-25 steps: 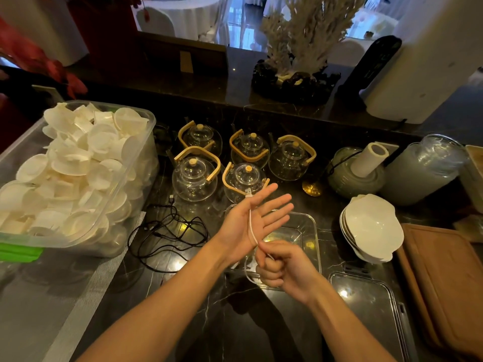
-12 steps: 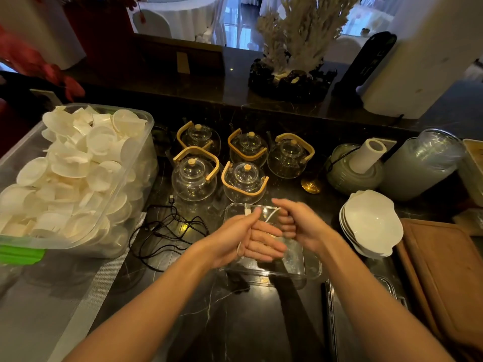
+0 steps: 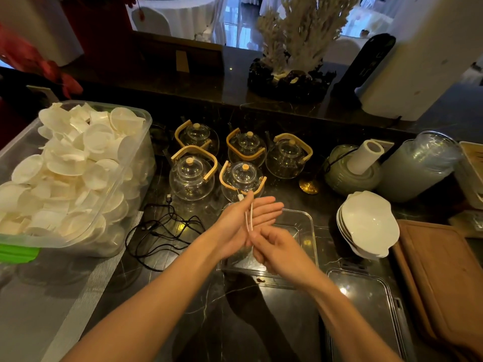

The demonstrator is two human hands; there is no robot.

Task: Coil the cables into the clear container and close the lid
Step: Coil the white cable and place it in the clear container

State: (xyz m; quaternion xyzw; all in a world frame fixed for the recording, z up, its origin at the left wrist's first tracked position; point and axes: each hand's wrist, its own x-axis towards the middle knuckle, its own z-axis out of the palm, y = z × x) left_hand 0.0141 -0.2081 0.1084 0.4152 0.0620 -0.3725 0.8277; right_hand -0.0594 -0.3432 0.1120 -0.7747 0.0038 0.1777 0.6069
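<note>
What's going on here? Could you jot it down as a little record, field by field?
Left hand: open, fingers straight, white cable looped around it
Right hand: pinching the white cable, winding it
Clear container: open, under the hands, no cable seen inside
Lid: off, lying right of the container
Black cable: loose tangle on the counter, left of the container

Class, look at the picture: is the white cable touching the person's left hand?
Touching. The head view shows two strands of the white cable lying across the open palm of the left hand, while the right hand pinches them lower down.
</note>
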